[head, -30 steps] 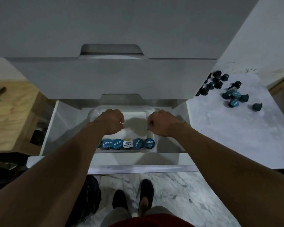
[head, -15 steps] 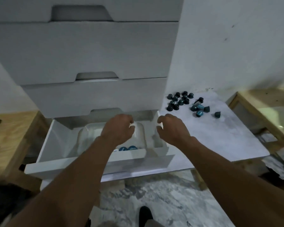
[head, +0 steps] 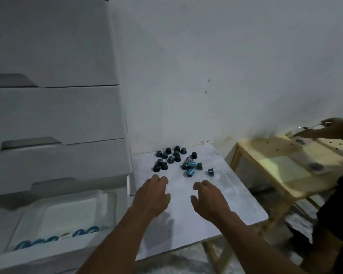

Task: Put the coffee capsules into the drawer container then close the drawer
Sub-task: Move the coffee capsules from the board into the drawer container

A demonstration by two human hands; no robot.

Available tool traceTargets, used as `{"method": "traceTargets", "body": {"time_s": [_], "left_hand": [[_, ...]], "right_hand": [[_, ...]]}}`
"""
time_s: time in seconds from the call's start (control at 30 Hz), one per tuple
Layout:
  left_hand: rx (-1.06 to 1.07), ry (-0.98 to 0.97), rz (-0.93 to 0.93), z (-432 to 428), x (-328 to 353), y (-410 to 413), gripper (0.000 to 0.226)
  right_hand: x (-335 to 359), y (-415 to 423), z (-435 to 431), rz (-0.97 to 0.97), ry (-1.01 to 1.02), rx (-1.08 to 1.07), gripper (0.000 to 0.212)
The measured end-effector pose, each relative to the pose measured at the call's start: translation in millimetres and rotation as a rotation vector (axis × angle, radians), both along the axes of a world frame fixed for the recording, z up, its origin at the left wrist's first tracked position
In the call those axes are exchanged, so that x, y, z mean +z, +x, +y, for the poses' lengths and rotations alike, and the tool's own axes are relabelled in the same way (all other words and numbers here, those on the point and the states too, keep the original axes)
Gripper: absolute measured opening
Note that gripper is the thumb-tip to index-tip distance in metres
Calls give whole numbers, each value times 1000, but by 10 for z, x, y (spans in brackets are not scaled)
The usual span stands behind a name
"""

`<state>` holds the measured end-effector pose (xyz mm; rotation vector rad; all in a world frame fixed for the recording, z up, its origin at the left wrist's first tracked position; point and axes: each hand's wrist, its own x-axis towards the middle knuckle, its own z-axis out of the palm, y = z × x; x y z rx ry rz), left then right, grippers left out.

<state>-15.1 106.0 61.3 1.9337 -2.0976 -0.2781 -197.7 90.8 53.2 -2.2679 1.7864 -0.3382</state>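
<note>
Several dark coffee capsules (head: pixel 171 158) lie scattered on a white table (head: pixel 236 202) beside the drawer unit; a few show blue lids (head: pixel 191 172). The bottom drawer (head: pixel 53 252) stands pulled out at the lower left. Inside it sits a clear plastic container (head: pixel 67 212) with a row of blue-lidded capsules (head: pixel 53 239) along its near side. My left hand (head: pixel 151 196) and my right hand (head: pixel 209 199) hover over the table just short of the capsules, fingers relaxed, holding nothing.
Three closed drawers of the white unit (head: pixel 53 119) rise above the open one. A wooden table (head: pixel 285 165) stands to the right, where another person's hand (head: pixel 333 128) works over it. The white wall lies behind.
Both hands have left the container in the drawer and moved right, out over the white table toward the loose capsules. My view has swung right and up.
</note>
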Motion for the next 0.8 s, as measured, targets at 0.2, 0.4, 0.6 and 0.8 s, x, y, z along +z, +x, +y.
{"method": "traceTargets", "body": {"time_s": [0.2,0.4,0.6,0.8], "left_hand": [[73,50,60,-386,-217,-961,34],[121,64,68,-717,-345,-1455,33],[161,51,75,-1234,-594,-1509,35],[181,99,52,-1860,-1013,-1429,36]], "right_hand": [[-140,-871,-439,11,80,-1,31],[-276,-1306,-846,34,153,25,30],[-460,-1327,-1394,9,205,41,36],[-743,-1184,-2036,-29,278,17,46]]}}
